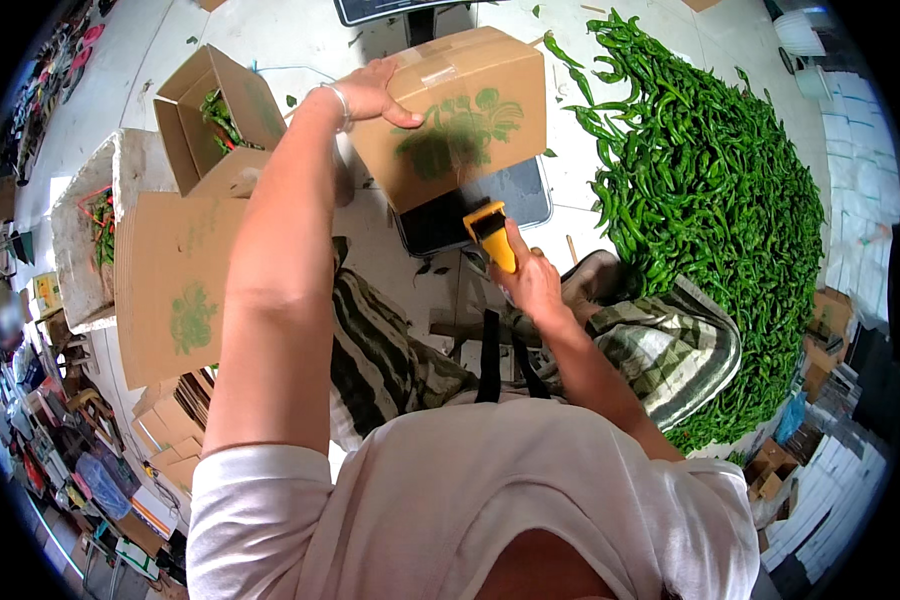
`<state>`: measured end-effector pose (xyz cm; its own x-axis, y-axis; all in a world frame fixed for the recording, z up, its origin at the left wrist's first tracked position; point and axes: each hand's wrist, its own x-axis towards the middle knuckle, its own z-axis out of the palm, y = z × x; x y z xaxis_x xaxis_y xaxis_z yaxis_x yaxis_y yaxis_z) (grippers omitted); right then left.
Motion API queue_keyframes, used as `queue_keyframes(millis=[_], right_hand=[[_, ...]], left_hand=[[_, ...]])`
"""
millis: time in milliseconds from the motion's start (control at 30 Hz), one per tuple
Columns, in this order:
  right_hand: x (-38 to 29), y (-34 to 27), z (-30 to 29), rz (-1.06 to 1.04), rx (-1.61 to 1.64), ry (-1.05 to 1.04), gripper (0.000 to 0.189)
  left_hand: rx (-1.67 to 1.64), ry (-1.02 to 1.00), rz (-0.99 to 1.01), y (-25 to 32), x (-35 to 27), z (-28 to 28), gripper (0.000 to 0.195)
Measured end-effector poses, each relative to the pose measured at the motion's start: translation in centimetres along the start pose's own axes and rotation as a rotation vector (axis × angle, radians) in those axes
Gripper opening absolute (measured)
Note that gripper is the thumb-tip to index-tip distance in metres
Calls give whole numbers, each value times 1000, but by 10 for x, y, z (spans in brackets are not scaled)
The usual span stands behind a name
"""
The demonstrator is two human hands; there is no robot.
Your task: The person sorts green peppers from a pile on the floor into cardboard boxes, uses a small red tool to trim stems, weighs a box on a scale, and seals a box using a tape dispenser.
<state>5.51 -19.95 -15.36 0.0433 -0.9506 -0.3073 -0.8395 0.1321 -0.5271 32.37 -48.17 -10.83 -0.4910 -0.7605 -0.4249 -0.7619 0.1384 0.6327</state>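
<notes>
A closed cardboard box (pixel 469 105) with green vegetable prints and clear tape across its top is tilted above the dark scale platform (pixel 521 196). My left hand (pixel 371 94) grips the box's upper left edge, thumb on the printed face and fingers over the top. In my right hand (pixel 534 274) is a yellow tape dispenser (pixel 499 238), held just below the box's lower edge. Whether a strip of tape runs from it to the box is too blurred to tell.
A large heap of green chili peppers (pixel 712 180) covers the floor at right. On the left are an open carton (pixel 187 112) with some peppers, a foam box (pixel 82 225) and a printed carton (pixel 184 300). The scale's post (pixel 421 28) stands beyond the box.
</notes>
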Motion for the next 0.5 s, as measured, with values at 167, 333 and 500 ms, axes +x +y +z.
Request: queue_keyframes(millis=[167, 333, 500], right_hand=[[99, -30, -12, 54, -117, -98, 75], [80, -22, 4, 137, 109, -167, 77], [-10, 37, 21, 557, 834, -319, 55]], left_hand=[[63, 65, 41, 6, 3, 2, 96], [86, 76, 48, 19, -11, 2, 98], [188, 77, -49, 40, -24, 10, 119]])
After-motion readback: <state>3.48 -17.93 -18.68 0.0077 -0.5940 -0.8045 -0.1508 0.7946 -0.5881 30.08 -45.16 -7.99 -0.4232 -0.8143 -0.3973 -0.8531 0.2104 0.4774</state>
